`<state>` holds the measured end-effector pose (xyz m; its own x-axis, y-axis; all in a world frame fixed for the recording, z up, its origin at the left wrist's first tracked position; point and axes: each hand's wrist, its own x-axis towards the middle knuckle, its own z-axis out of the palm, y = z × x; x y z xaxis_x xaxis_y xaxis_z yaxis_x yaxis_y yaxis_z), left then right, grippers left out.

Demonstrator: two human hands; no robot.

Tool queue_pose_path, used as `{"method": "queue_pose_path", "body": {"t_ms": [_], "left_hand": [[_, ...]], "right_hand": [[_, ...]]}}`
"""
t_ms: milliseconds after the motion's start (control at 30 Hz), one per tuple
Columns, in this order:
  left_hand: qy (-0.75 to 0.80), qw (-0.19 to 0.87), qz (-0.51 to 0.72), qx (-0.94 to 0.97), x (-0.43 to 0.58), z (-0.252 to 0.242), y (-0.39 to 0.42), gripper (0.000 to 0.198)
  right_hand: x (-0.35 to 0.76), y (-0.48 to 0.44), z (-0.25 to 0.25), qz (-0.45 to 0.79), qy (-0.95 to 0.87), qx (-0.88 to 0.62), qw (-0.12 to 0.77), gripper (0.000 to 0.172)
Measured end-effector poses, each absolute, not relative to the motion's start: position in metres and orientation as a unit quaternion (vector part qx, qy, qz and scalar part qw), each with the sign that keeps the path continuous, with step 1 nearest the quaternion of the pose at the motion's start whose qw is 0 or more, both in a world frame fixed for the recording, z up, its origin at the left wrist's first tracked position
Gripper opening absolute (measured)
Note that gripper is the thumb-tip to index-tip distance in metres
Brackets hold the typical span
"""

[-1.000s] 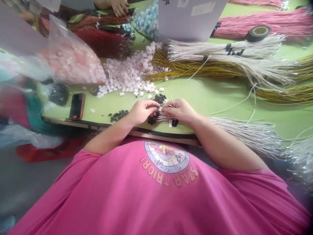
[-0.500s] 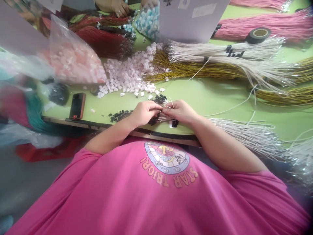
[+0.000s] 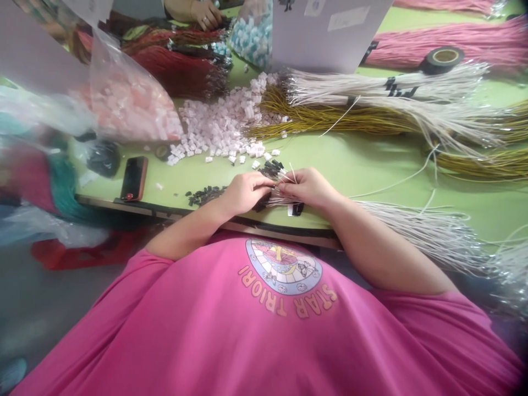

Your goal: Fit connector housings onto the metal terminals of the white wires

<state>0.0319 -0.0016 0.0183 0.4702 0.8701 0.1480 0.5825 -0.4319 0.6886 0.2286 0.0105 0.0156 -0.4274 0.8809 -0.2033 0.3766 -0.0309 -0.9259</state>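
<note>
Near the table's front edge my two hands meet, fingertips almost touching. My left hand [image 3: 246, 192] is closed in a pinch on a small dark piece, apparently a black connector housing, mostly hidden by the fingers. Between the thumb and fingers of my right hand [image 3: 310, 186] is a thin white wire [image 3: 293, 172], its end sticking up past the fingers. Under and between the hands lies a bundle of white wires [image 3: 281, 201] with black connectors [image 3: 274, 165] on their ends. Loose black connectors [image 3: 203, 194] are heaped just left of my left hand.
White connectors [image 3: 225, 124] lie piled beyond my hands, beside a bag of pinkish parts [image 3: 132, 104]. A phone [image 3: 134, 179] rests at left. White wire bundles [image 3: 424, 234], yellow wires [image 3: 371, 122] and a tape roll [image 3: 443, 58] are at right. A co-worker's hand [image 3: 206, 15] shows at the back.
The whole view has shifted slightly, so things appear a little further right. Both hands keep nearly the same pinched pose at the same spot.
</note>
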Motion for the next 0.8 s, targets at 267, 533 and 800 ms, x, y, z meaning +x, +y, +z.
{"method": "queue_pose_path", "body": {"t_ms": [267,533,800], "left_hand": [[0.615,0.135,0.199,0.751,-0.095,0.03,-0.007,0.012],[0.69,0.194,0.108,0.689,-0.169,0.001,-0.026,0.014],[0.702,0.174,0.126,0.679,-0.127,0.014,-0.005,0.019]], "right_hand": [[0.233,0.013,0.014,0.57,-0.622,-0.476,0.25,0.027],[0.228,0.007,0.018,0.603,-0.601,-0.456,0.259,0.019],[0.226,0.004,0.022,0.549,-0.641,-0.468,0.262,0.016]]}}
